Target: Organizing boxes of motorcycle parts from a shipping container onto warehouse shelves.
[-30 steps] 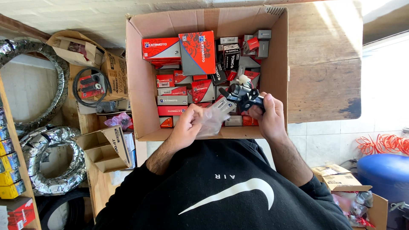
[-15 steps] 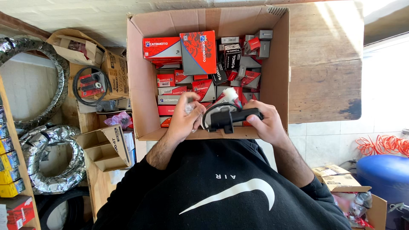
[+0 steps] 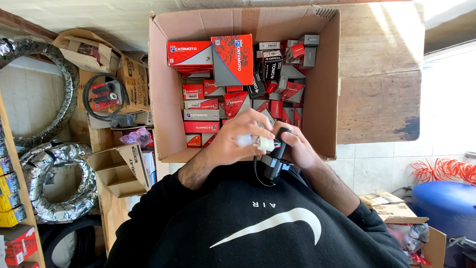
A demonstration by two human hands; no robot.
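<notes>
The left hand [image 3: 238, 139] pinches the white connector [image 3: 265, 144] while the right hand [image 3: 297, 149] is clasped around the black part [image 3: 275, 159], whose long axis runs toward the body, just before the cardboard box [image 3: 327, 99].

Big cardboard box [image 3: 163, 99], flaps open, packed with small red, grey and black cartons [image 3: 201, 104]; one larger red-and-grey carton [image 3: 233, 59] lies on top. The box rests on a worn wooden tabletop [image 3: 379, 74].

At frame left:
- foil-wrapped tyres [image 3: 54, 183], stacked
- a small empty open carton [image 3: 116, 166]
- a coiled black cable [image 3: 101, 97] on a red packet
- more brown boxes [image 3: 131, 82] behind

Yellow cartons [image 3: 10, 198] line the left edge.

At frame right:
- orange coiled hose [image 3: 444, 171] on pale floor tiles [image 3: 377, 166]
- blue drum [image 3: 444, 206]
</notes>
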